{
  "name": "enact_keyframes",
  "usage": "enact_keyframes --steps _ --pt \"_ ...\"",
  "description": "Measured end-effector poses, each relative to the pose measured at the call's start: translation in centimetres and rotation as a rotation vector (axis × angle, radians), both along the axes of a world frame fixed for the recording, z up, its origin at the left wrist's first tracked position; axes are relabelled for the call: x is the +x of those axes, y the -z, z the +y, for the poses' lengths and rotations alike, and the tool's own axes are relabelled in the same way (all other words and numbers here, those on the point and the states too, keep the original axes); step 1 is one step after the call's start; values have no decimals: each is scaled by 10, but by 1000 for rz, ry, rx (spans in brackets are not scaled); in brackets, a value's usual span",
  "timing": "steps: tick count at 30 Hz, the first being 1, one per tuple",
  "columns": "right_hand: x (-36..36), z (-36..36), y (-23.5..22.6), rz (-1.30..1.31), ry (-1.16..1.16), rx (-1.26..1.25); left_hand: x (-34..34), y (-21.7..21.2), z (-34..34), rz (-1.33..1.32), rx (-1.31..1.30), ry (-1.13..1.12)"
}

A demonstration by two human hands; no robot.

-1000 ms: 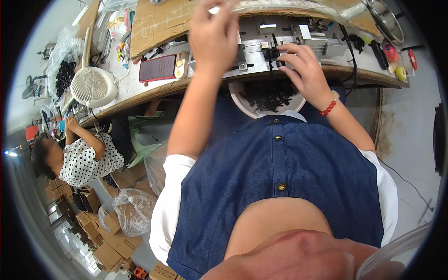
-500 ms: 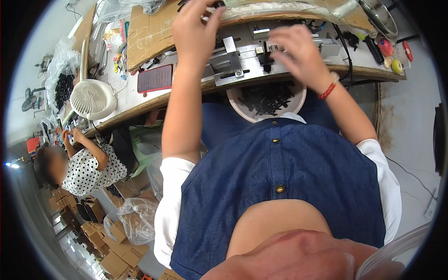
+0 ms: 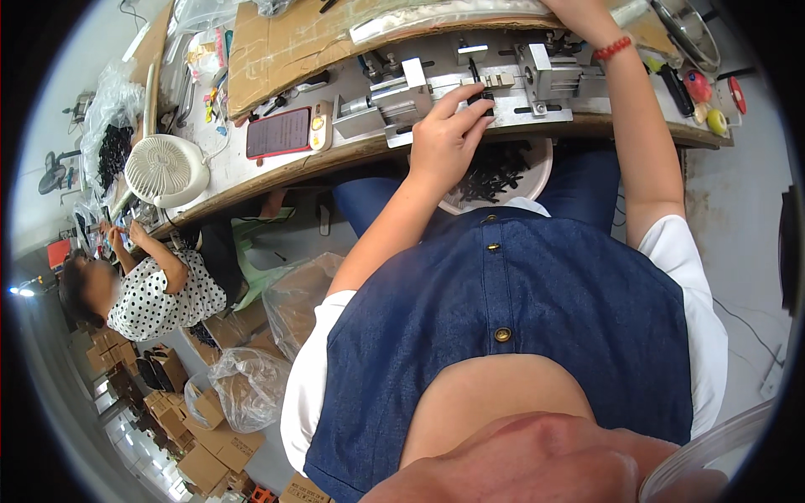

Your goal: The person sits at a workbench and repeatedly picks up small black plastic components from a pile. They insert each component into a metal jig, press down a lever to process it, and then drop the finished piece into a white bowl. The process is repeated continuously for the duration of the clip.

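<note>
My left hand (image 3: pixel 449 134) rests on the front of a grey metal jig (image 3: pixel 528 80) on the workbench. Its fingertips pinch a small black part (image 3: pixel 480 94) on the jig's rail. My right arm, with a red bead bracelet (image 3: pixel 612 47) on the wrist, stretches over the jig to the far side of the bench. My right hand (image 3: pixel 574 8) is cut off by the top edge, so what it holds is hidden. A white bowl (image 3: pixel 541 168) with several black parts sits on my lap under the bench edge, just below my left hand.
On the bench to the left lie a red phone (image 3: pixel 279 132), a white desk fan (image 3: pixel 168 168) and a cardboard sheet (image 3: pixel 277 42). Round tools and small coloured objects lie at the right end (image 3: pixel 700 84). A co-worker in a dotted top (image 3: pixel 151 289) sits at the left. Plastic bags (image 3: pixel 251 386) and cardboard boxes (image 3: pixel 201 457) lie on the floor.
My left hand came down from the far side of the bench onto the jig. My right hand left the jig and reached up to the far side.
</note>
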State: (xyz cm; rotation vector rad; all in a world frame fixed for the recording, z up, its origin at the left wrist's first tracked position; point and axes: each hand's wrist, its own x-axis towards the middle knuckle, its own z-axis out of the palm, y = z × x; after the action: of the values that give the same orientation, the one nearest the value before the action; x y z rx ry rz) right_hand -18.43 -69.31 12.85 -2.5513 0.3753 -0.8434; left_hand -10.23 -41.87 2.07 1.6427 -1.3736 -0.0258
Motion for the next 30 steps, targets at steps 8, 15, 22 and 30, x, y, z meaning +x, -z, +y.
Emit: enact_keyframes --steps 8,15,22,30 --pt "-59 60 38 -324 -35 388 2 -15 3 -48 12 -18" --pt "-76 151 53 -68 -131 -59 49 -107 -61 -189 -150 -135" --pt "-53 154 85 39 -101 -266 109 -113 -122 -394 225 -298" --pt "-50 141 69 9 -137 -303 118 -108 -105 -323 171 -262"
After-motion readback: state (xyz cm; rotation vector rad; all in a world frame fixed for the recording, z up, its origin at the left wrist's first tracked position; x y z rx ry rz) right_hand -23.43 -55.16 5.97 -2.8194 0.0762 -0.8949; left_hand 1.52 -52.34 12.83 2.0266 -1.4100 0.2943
